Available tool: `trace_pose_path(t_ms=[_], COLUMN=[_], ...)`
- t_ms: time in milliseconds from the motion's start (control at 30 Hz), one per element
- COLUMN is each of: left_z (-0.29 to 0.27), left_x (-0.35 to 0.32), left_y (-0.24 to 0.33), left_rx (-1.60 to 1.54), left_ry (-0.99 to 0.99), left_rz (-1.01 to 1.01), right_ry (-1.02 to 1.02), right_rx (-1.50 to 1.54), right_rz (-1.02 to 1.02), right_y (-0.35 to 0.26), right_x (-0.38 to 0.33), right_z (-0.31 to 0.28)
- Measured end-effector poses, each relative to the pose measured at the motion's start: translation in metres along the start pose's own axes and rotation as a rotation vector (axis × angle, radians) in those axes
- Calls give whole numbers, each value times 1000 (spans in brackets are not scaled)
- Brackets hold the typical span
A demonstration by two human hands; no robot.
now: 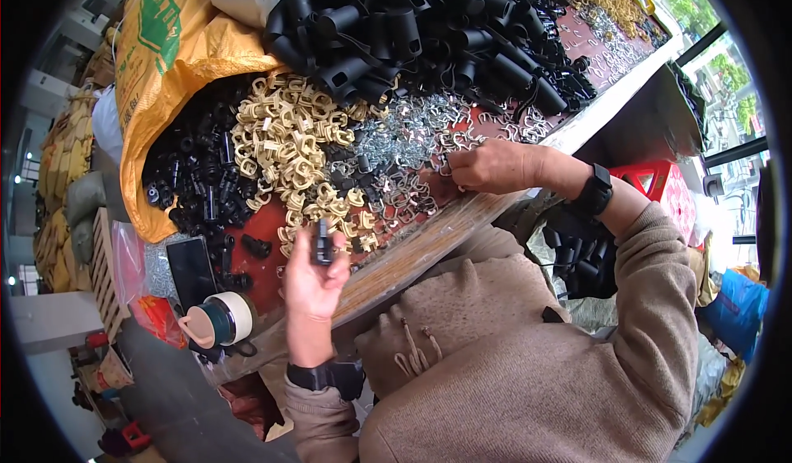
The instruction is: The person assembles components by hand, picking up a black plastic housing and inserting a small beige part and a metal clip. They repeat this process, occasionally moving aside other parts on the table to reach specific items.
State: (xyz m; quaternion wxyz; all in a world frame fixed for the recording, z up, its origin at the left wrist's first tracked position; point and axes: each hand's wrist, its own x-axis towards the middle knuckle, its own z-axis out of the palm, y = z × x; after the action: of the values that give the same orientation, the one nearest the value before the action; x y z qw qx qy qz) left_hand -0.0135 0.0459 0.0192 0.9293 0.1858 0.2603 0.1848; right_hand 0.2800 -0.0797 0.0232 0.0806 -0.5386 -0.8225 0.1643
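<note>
My left hand (315, 286) is turned palm up near the table's front edge, its fingers closed around a small black plastic fitting (322, 244). Right behind it lies a heap of cream plastic clips (285, 137). Farther right, my right hand (495, 166) is lowered to the tabletop with thumb and fingers pressed together. What it pinches, if anything, is hidden. Bent metal clips (404, 195) lie loose around those fingertips. A pile of small shiny metal pieces (404, 137) sits between the cream clips and my right hand.
Large black plastic tubes (404, 30) are heaped at the back. An orange woven sack (169, 92) spills black fittings (210, 166) at the left. Near the left corner are a phone (191, 267) and a lidded cup (227, 319). The wooden table edge (412, 261) runs before me.
</note>
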Motion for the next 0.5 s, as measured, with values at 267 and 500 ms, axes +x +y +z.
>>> trace_pose_path(t_ms=[267,500], left_z=[43,40], left_x=[-1,4], left_y=[-40,-52], left_rx=[288,437], left_ry=[18,-36], left_rz=[80,194], right_ry=[287,-27], right_rx=[532,1524], right_rz=[63,267], right_y=[-28,-67], right_x=[15,47], right_z=[5,16])
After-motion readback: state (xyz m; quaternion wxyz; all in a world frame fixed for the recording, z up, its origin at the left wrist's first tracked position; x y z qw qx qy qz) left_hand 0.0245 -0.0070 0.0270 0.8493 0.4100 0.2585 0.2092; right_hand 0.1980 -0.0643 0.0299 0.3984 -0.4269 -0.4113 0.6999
